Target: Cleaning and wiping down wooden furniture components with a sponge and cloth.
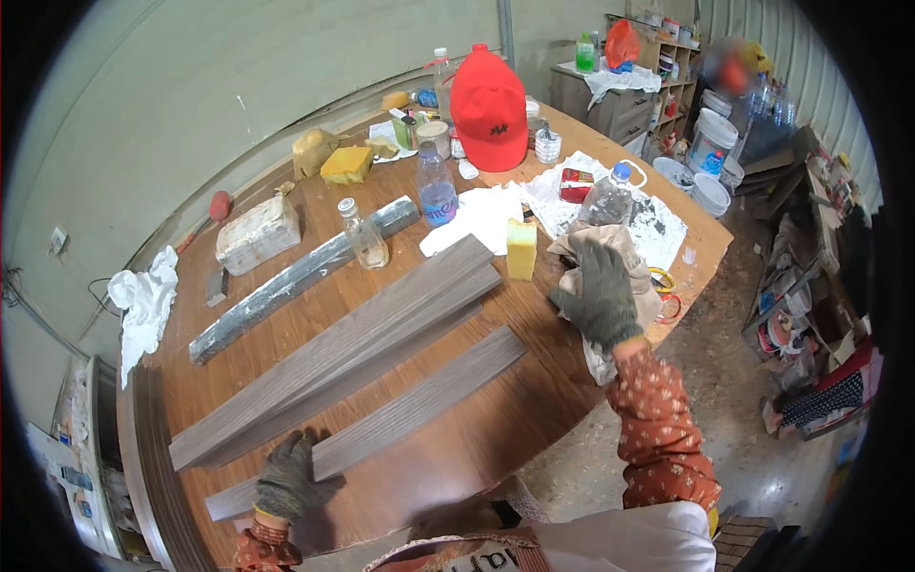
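Note:
My left hand (286, 479), in a dark grey work glove, grips a narrow grey wood-grain strip (419, 405) near its left end. The strip lies flat and slanted across the brown table. Over at the right edge, my gloved right hand (606, 297) rests on a crumpled beige cloth (637, 259), its fingers stretched out and the thumb apart. Part of the cloth is hidden beneath that hand. Beyond the narrow strip lie longer grey wood-grain boards (343, 348). A yellow sponge block (521, 250) stands left of my right hand.
A glass bottle (364, 238), a plastic bottle (437, 191) and a paint-smeared bar (295, 281) occupy the table's middle. Farther back are a red cap (489, 110), a yellow sponge (347, 165) and a whitish block (258, 234). White buckets (713, 138) stand on the floor at right.

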Demonstrator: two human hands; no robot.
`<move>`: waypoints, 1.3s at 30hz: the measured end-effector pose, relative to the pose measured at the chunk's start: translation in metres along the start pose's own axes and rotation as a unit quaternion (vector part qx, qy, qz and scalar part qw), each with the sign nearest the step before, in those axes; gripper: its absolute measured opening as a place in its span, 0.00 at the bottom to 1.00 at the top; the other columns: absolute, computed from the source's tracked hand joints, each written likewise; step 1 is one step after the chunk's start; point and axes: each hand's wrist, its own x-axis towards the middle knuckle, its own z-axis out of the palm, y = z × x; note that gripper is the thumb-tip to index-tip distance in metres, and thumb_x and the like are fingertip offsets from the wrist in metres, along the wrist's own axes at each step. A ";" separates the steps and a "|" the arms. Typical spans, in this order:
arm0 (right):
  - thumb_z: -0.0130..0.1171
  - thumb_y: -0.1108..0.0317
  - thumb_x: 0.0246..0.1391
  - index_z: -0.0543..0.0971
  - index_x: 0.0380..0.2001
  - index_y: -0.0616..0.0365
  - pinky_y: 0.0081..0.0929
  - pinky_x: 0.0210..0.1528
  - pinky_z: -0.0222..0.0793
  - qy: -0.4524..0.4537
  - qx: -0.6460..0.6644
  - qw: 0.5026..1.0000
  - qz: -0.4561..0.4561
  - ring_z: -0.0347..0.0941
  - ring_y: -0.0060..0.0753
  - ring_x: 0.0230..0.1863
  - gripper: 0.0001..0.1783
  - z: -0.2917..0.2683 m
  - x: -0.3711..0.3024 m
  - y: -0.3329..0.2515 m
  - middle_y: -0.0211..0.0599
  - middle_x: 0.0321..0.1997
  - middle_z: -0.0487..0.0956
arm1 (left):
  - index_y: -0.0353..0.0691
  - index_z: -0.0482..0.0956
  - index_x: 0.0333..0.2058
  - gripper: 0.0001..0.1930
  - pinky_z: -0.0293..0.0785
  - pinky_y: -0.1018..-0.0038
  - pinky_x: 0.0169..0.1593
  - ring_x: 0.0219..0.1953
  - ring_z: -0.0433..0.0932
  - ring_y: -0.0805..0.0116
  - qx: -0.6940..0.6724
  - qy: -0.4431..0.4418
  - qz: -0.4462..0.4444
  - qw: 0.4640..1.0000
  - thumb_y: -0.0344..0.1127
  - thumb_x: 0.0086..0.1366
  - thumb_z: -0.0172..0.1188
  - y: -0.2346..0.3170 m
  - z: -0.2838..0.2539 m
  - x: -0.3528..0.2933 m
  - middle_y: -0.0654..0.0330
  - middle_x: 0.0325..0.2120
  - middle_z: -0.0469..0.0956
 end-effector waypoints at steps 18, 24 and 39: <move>0.73 0.64 0.42 0.66 0.55 0.61 0.29 0.44 0.75 -0.106 0.670 0.728 0.102 0.72 0.29 0.48 0.38 0.042 -0.027 -0.007 0.39 0.47 0.75 | 0.30 0.66 0.57 0.36 0.71 0.56 0.47 0.43 0.75 0.45 0.002 0.092 0.126 0.988 0.50 0.57 0.61 0.082 0.026 0.070 0.42 0.44 0.74; 0.74 0.70 0.40 0.66 0.55 0.58 0.31 0.47 0.75 -0.054 0.525 0.832 0.173 0.72 0.30 0.48 0.38 0.047 -0.024 0.001 0.35 0.48 0.74 | 0.30 0.70 0.53 0.34 0.74 0.60 0.38 0.35 0.76 0.51 0.044 0.143 0.184 0.972 0.51 0.56 0.63 0.092 0.026 0.073 0.48 0.37 0.76; 0.68 0.68 0.47 0.62 0.61 0.62 0.30 0.52 0.70 -0.015 0.445 0.894 0.048 0.70 0.34 0.51 0.40 0.031 -0.033 -0.030 0.40 0.53 0.71 | 0.40 0.67 0.57 0.33 0.72 0.58 0.50 0.45 0.75 0.54 0.012 0.160 0.066 0.985 0.55 0.59 0.57 0.072 0.046 0.064 0.49 0.46 0.74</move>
